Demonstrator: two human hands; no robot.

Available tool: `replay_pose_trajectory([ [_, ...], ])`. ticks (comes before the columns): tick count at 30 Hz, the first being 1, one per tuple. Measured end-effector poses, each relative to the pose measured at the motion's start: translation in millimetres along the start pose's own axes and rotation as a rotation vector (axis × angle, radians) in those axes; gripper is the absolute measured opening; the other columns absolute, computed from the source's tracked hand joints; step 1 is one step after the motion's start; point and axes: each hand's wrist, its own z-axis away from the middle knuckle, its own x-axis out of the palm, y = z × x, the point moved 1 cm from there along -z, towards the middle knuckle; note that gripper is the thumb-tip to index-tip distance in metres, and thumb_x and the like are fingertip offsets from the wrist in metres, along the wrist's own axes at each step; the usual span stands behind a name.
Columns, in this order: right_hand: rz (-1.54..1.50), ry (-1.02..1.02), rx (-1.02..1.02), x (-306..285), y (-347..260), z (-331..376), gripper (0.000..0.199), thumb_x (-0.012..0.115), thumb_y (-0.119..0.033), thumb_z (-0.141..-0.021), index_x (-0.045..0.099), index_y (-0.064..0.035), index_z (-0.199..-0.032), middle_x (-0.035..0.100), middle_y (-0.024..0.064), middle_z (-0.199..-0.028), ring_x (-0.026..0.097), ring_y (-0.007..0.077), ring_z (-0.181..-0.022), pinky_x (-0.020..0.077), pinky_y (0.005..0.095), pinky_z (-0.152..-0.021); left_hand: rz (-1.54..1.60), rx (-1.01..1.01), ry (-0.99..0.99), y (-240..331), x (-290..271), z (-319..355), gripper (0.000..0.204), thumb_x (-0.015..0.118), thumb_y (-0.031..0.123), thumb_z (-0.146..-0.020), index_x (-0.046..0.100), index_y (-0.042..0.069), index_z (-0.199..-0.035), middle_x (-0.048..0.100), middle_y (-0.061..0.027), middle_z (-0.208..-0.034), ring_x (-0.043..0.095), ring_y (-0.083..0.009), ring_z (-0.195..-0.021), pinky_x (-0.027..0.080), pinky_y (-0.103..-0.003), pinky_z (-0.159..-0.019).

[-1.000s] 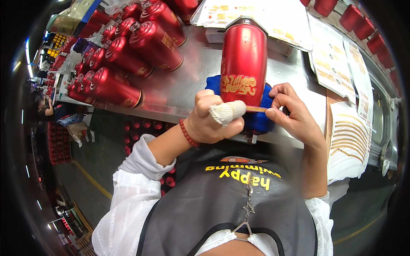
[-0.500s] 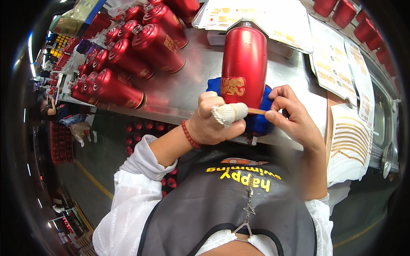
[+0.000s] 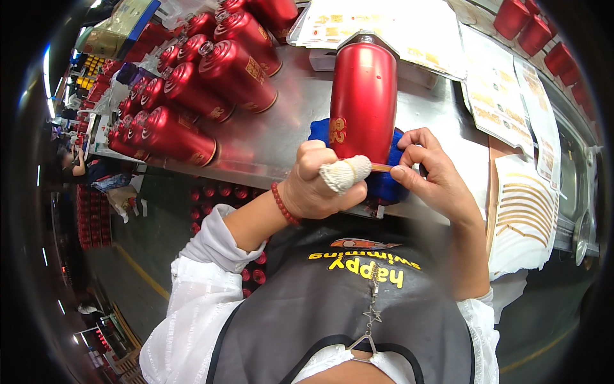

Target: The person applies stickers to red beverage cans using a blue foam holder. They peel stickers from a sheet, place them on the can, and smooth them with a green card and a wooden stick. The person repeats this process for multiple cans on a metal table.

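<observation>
The blue cloth (image 3: 384,182) is mostly hidden behind both hands and the upright red bottle (image 3: 362,102) standing on it at the near edge of the table (image 3: 281,137). The left hand (image 3: 320,185), thumb wrapped in white tape, and the right hand (image 3: 432,176) pinch a thin stick (image 3: 381,168) between them, just before the bottle's base.

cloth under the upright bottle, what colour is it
Blue; the cloth shows best in the head view, under the red bottle.

Red bottle (image 3: 362,96) on blue cloth (image 3: 384,182)
</observation>
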Motion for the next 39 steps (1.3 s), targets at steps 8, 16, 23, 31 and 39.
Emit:
replay_pose_trajectory([
  [8,-0.015,0.022,-0.023,2.8,0.7,0.3,0.023,0.072,-0.019,-0.090,0.057,-0.0025,-0.083,0.050,0.0102,-0.112,0.049,0.0236,-0.107,0.0419,0.0322,-0.091,0.008,0.181,-0.027,-1.3,2.6,-21.7,0.027,0.077,0.016,-0.067,0.071,0.020,-0.093,0.062,0.0028,-0.121,0.043,-0.0200,-0.104,0.042,-0.036,-0.081],
  [16,0.056,0.061,-0.048,5.2,-0.7,-0.5,0.022,0.073,-0.019,-0.088,0.060,-0.0016,-0.084,0.055,0.0156,-0.112,0.050,0.0340,-0.109,0.0431,0.0410,-0.096,-0.031,0.057,-0.002,3.2,-7.4,-10.4,0.023,0.072,0.017,-0.065,0.068,0.025,-0.085,0.064,0.0035,-0.116,0.044,-0.0224,-0.103,0.039,-0.038,-0.078],
  [23,0.034,0.151,-0.042,6.0,7.5,6.1,0.015,0.072,-0.013,-0.086,0.062,-0.0020,-0.087,0.056,0.0150,-0.110,0.052,0.0334,-0.108,0.0439,0.0403,-0.095,-0.071,-0.121,-0.113,8.2,-3.6,-37.7,0.043,0.070,0.020,-0.085,0.058,0.023,-0.127,0.065,-0.0024,-0.128,0.051,-0.0281,-0.131,0.027,-0.049,-0.115],
  [31,0.269,0.380,-0.336,23.4,-7.5,21.1,0.030,0.070,0.001,-0.081,0.068,-0.0015,-0.111,0.058,0.0144,-0.109,0.054,0.0343,-0.109,0.0442,0.0429,-0.096,0.435,-0.550,0.027,-1.4,-9.0,0.3,0.059,0.074,0.022,-0.092,0.046,0.005,-0.140,0.053,-0.0195,-0.142,0.049,-0.0362,-0.135,0.022,-0.052,-0.120],
  [39,0.366,0.377,-0.408,46.0,-7.3,29.7,0.056,0.070,0.010,-0.072,0.066,-0.0037,-0.126,0.057,0.0126,-0.117,0.054,0.0350,-0.112,0.0451,0.0457,-0.098,0.651,-0.791,-0.088,-0.9,-7.4,-23.5,0.073,0.072,0.019,-0.092,0.031,0.000,-0.150,0.036,-0.0157,-0.148,0.036,-0.0256,-0.140,0.028,-0.038,-0.118],
])
